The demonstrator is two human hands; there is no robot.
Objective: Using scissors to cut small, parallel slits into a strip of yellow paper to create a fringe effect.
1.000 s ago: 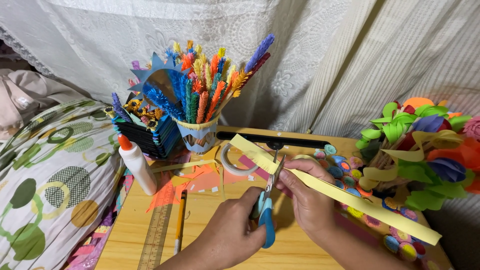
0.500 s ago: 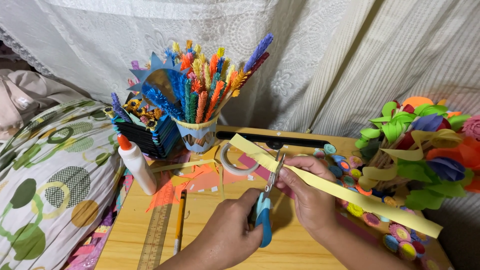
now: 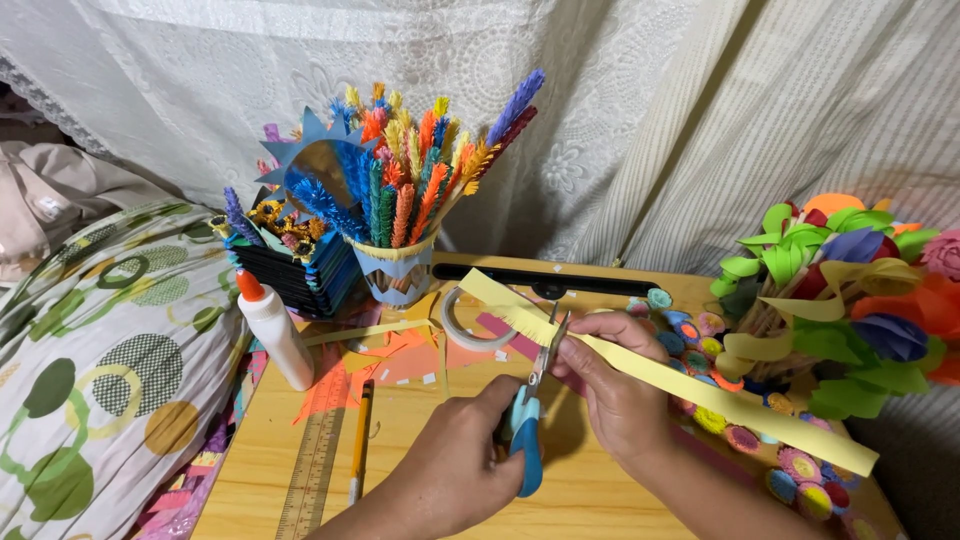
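both hands [image 3: 540,440] meet at the yellow paper strip [image 3: 640,370].

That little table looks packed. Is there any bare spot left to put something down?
Bare wood shows between the pencil and the left hand. Another strip lies near the front edge, under the scissors. Paper scraps crowd the middle, paper rolls the right side.

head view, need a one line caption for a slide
Left hand snips fringe with blue-handled scissors into a yellow paper strip held by the right hand.
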